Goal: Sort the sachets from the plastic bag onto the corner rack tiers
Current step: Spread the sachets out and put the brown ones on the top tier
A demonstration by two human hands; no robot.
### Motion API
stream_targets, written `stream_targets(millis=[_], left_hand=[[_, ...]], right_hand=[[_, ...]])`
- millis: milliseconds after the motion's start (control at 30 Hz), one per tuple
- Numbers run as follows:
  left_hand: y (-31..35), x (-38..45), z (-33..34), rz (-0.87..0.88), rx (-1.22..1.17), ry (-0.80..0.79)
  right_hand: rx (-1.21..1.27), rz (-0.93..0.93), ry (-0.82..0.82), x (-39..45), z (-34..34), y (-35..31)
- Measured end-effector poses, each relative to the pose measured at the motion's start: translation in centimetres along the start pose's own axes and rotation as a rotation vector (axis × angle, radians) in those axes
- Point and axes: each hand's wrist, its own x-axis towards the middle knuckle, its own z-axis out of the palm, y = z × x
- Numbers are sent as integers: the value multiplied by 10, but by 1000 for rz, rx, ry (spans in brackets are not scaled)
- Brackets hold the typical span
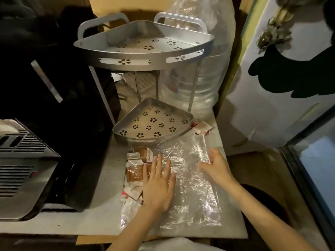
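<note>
A clear plastic bag (192,192) lies flat on the grey table. Brown and white sachets (136,171) sit bunched at its left side. My left hand (158,185) rests palm down, fingers spread, on the bag beside those sachets. My right hand (216,166) hovers open at the bag's right edge, its fingers touching the plastic. Behind the bag stands a silver corner rack: the lower tier (155,122) and the upper tier (145,45) both hold nothing. A few white and red sachets (202,128) lie loose on the table right of the lower tier.
A large clear water bottle (201,84) stands behind the rack on the right. A metal appliance with vents (23,169) fills the left side, with dark objects behind it. A white panel (282,98) rises at the right. The table's front edge (126,234) is near me.
</note>
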Motion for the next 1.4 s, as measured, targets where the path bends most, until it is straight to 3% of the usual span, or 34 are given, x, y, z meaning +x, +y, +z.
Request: stream_targets(millis=[100, 200, 267, 367, 467, 600, 833, 1400], left_hand=[[4, 1, 6, -33, 69, -39], [16, 1, 9, -4, 62, -103], [24, 6, 2, 8, 29, -49], [33, 23, -12, 85, 23, 26], [33, 51, -16, 171, 58, 24], [27, 69, 0, 160, 26, -44], [17, 69, 20, 161, 14, -124], [14, 69, 20, 169, -23, -130]], right_hand=[[-165, -100, 91, 9, -7, -4], [-345, -258, 66, 23, -10, -9], [-498, -354, 31, 33, -10, -12], [-651, -412, -34, 49, -10, -16], [-744, -474, -69, 63, -8, -20], [-838, -530, -45, 72, -3, -19], [-564, -518, -1, 72, 7, -8], [-80, -419, 28, 75, -4, -7]])
